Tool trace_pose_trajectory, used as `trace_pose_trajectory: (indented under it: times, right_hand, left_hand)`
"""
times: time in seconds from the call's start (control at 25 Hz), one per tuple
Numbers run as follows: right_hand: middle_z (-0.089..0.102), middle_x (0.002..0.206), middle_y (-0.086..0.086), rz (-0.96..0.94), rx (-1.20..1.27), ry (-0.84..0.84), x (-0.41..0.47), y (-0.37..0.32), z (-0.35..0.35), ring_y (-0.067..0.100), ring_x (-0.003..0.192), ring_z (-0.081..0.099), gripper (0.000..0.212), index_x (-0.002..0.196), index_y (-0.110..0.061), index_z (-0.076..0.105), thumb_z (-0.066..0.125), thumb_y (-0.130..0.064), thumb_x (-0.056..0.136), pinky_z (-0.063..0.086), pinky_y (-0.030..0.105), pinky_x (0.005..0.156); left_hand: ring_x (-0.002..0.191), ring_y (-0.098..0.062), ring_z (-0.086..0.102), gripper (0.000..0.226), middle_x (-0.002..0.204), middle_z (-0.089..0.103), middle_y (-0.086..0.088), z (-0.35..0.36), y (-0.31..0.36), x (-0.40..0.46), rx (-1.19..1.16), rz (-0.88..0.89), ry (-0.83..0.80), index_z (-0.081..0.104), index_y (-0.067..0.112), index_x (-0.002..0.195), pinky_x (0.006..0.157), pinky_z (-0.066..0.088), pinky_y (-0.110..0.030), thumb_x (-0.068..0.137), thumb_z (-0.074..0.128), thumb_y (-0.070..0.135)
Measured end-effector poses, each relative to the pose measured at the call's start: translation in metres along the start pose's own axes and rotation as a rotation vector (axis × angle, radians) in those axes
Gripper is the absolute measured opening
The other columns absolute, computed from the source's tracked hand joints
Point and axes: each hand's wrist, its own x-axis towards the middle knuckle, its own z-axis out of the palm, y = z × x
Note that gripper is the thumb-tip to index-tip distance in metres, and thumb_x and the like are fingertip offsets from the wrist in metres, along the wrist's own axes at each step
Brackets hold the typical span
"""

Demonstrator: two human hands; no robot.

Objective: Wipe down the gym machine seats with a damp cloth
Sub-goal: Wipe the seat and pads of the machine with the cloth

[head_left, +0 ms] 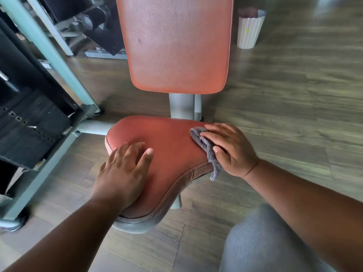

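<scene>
Here my right hand lies flat on a gray cloth, fingers straight and pressing it against the right edge of the orange seat, right of the frame's centre. The thumb lies along the cloth's near side, and one corner of the fabric hangs off the seat rim below my palm. I think the cloth is bunched rather than folded, though most of it is hidden under my hand.

My left hand rests open on the left half of the same seat, palm down, fingers spread and holding nothing. The two hands are apart, with bare orange padding between them.

Above the seat, in the upper middle of the frame, stands the orange backrest on a gray post. At the left of the frame runs the pale green machine frame, with a black weight stack beside it. In the upper right a pale ribbed bin stands on the wood-look floor. My knee in gray ribbed fabric fills the lower right.
</scene>
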Motion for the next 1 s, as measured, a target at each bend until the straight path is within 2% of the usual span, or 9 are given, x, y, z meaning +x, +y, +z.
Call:
trace_pose_trajectory:
  times: [0.12,0.2,0.36,0.44,0.52,0.68,0.8,0.92,1.0]
  right_hand:
    - [0.059,0.134,0.015,0.133,-0.032,0.140,-0.020,-0.021,0.017,0.041,0.121,0.051,0.050,0.127,-0.010,0.066,0.031,-0.031,0.098,0.036,0.056,0.103]
    - [0.060,0.132,0.013,0.150,-0.113,0.179,-0.028,-0.049,0.027,0.042,0.119,0.050,0.054,0.126,-0.013,0.066,0.027,-0.037,0.099,0.034,0.058,0.104]
    - [0.059,0.133,0.009,0.037,-0.110,0.097,-0.027,-0.116,0.039,0.037,0.119,0.051,0.052,0.133,-0.022,0.055,0.022,-0.045,0.098,0.029,0.058,0.109]
    - [0.060,0.132,0.008,-0.092,-0.178,0.008,-0.024,-0.108,0.030,0.035,0.117,0.053,0.053,0.135,-0.023,0.054,0.023,-0.047,0.099,0.033,0.055,0.106]
    - [0.061,0.127,0.009,-0.164,-0.263,-0.044,-0.018,-0.067,0.018,0.034,0.112,0.056,0.052,0.130,-0.018,0.058,0.025,-0.046,0.100,0.039,0.052,0.100]
    - [0.064,0.124,0.015,0.049,-0.216,0.057,-0.016,-0.007,-0.001,0.035,0.111,0.059,0.048,0.122,-0.006,0.066,0.032,-0.029,0.098,0.046,0.049,0.093]
    - [0.064,0.124,0.012,0.074,-0.143,0.146,-0.014,-0.054,0.011,0.035,0.109,0.056,0.043,0.119,-0.009,0.067,0.038,-0.028,0.094,0.041,0.051,0.097]
    - [0.063,0.128,0.005,-0.005,-0.073,0.089,-0.016,-0.116,0.028,0.033,0.113,0.055,0.045,0.126,-0.020,0.064,0.038,-0.037,0.095,0.035,0.053,0.103]
    - [0.064,0.127,0.005,-0.074,-0.088,0.047,-0.011,-0.099,0.026,0.033,0.112,0.056,0.045,0.126,-0.021,0.063,0.035,-0.039,0.096,0.038,0.052,0.102]
  left_hand:
    - [0.148,-0.017,0.021,0.076,0.155,0.031,0.009,0.005,-0.005,0.001,0.039,0.031,-0.018,0.032,0.053,0.134,0.116,0.022,-0.049,0.071,0.002,0.082]
    - [0.149,-0.016,0.017,0.080,0.157,0.030,0.008,0.008,-0.008,0.002,0.046,0.051,-0.012,0.031,0.052,0.137,0.116,0.020,-0.049,0.071,-0.002,0.084]
    - [0.151,-0.014,0.012,0.083,0.160,0.027,0.007,0.006,-0.011,0.002,0.065,0.064,-0.035,0.029,0.050,0.140,0.117,0.018,-0.049,0.074,-0.005,0.087]
    - [0.152,-0.016,0.009,0.079,0.162,0.023,0.003,0.004,-0.007,-0.001,0.080,0.055,-0.060,0.029,0.050,0.141,0.118,0.016,-0.048,0.077,-0.002,0.085]
    - [0.152,-0.017,0.007,0.078,0.165,0.017,0.001,0.003,-0.005,-0.003,0.109,0.048,-0.080,0.028,0.051,0.143,0.118,0.014,-0.047,0.077,-0.001,0.080]
    - [0.152,-0.017,0.008,0.079,0.164,0.020,0.002,0.004,-0.006,-0.002,0.114,0.059,-0.063,0.029,0.053,0.139,0.118,0.016,-0.048,0.076,-0.005,0.087]
    - [0.152,-0.014,0.010,0.080,0.162,0.025,0.004,0.006,-0.006,0.000,0.118,0.047,-0.043,0.032,0.053,0.137,0.117,0.018,-0.048,0.075,-0.006,0.087]
    - [0.151,-0.014,0.011,0.085,0.161,0.025,0.006,0.007,-0.006,0.000,0.132,0.056,-0.034,0.030,0.052,0.137,0.117,0.020,-0.048,0.072,-0.010,0.087]
    - [0.152,-0.014,0.010,0.086,0.162,0.022,0.006,0.006,-0.006,0.000,0.126,0.036,-0.043,0.031,0.051,0.140,0.118,0.018,-0.047,0.072,-0.009,0.087]
